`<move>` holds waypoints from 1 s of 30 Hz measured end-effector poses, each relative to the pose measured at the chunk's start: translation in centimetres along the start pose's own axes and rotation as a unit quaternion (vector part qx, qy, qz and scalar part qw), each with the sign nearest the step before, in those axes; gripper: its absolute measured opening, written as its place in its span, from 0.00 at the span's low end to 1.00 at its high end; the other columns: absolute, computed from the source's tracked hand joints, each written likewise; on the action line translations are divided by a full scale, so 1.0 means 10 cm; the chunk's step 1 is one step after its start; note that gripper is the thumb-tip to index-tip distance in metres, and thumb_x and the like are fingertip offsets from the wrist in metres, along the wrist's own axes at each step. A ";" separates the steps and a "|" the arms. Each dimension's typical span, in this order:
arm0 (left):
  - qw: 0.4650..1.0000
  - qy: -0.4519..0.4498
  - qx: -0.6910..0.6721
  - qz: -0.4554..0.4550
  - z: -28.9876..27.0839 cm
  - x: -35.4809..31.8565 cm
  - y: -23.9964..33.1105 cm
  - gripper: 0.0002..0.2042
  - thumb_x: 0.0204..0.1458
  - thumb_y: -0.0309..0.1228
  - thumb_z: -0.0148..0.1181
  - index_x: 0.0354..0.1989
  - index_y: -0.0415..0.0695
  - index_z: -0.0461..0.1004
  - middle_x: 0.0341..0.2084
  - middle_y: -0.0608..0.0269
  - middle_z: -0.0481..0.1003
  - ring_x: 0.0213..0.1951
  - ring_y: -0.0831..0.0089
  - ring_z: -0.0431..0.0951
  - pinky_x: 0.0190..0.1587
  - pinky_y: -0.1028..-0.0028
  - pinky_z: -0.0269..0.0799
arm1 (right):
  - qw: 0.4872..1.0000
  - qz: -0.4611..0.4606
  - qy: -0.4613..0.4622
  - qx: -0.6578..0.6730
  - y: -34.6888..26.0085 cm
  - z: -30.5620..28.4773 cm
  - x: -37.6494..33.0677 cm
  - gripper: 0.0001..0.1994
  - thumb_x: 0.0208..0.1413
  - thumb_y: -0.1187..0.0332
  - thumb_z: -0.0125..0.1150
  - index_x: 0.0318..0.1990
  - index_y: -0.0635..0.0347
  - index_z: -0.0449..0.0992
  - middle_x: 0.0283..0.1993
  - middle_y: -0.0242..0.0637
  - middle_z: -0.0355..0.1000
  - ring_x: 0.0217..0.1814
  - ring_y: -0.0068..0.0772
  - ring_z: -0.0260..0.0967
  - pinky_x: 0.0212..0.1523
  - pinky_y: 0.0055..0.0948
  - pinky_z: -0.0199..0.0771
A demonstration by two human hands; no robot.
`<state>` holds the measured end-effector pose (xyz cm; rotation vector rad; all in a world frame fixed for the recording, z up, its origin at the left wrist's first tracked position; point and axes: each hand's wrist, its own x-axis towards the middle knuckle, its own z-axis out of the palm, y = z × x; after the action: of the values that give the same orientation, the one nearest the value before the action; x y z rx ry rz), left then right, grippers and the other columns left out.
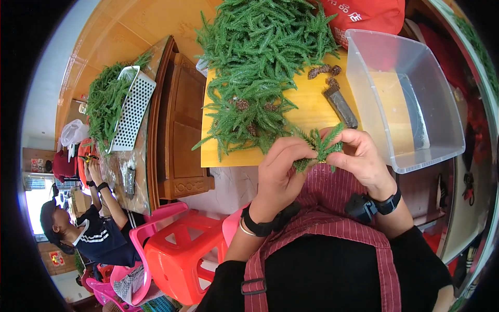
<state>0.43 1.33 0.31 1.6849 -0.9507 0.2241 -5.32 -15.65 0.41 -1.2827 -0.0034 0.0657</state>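
Just beyond my apron, at the near edge of the yellow table, I hold a small artificial pine sprig. The fingers of my left hand pinch it from the left. From the other side, my right hand grips it between thumb and fingers. Its stem ends are hidden by my fingers. Past my left hand lie more green pine sprigs, with a few brown pine cones among them. A dark narrow bundle lies beyond my right hand, beside some loose pine cones.
A big heap of pine sprigs covers the table's far side. To the right stands a clear plastic bin, with a red bag behind it. At left are red stools, a white basket and a co-worker at another table.
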 end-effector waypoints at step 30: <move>0.924 -0.016 -0.202 -0.326 0.09 -0.02 0.06 0.05 0.51 0.24 0.51 0.36 0.39 0.67 0.21 0.69 0.68 0.20 0.86 0.67 0.22 0.86 0.60 | 0.886 -0.277 0.118 -0.352 0.09 0.09 0.04 0.09 0.38 0.83 0.59 0.29 0.62 0.72 0.34 0.39 0.66 0.36 0.33 0.66 0.37 0.26 0.67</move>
<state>-0.36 0.61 0.29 1.5220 -0.3767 -0.4216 -4.97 -14.50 -0.16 -1.9649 -0.2013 -0.6395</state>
